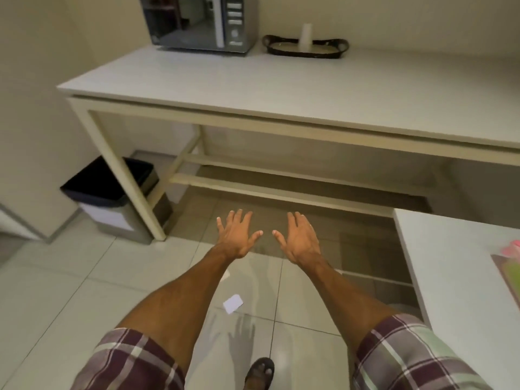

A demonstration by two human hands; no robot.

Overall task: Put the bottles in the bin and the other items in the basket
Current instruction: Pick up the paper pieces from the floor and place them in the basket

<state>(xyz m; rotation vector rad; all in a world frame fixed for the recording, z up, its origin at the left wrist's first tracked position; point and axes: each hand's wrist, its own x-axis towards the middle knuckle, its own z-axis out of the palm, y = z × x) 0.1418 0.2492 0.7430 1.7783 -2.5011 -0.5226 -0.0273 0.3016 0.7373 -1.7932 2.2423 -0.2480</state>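
The rectangular steel bin with a black liner (112, 192) stands on the tiled floor at the left end of the long white bench (309, 88), tucked partly behind the bench's front left leg. I judge that leg the main hazard. A bottle dropped from standing height could strike it or the bench edge and bounce away across the tiles.

Both hands are empty and spread wide, palms down, over the floor in front of the bench. The left hand (237, 235) and the right hand (299, 239) are near each other, thumbs pointing inward but not touching.

A small white scrap of paper or card (233, 303) lies on the tiles below the left forearm. A foot landing on it could slip, and it might be overlooked as an item to sort.

The shallow dark woven basket (305, 47) sits at the bench's back edge, to the right of the silver microwave (202, 21). Reaching it means leaning across the whole bench top, and a tossed item could overshoot.

No bottle is plainly in view. The bin's inside is dark, and nothing in it can be made out. An upright white thing (306, 35) stands in the basket; it is blurred and could be a bottle or stacked cups. On the second white counter (464, 277) at the right, pink and green shapes (513, 249) are cut off by the frame edge and cannot be identified.
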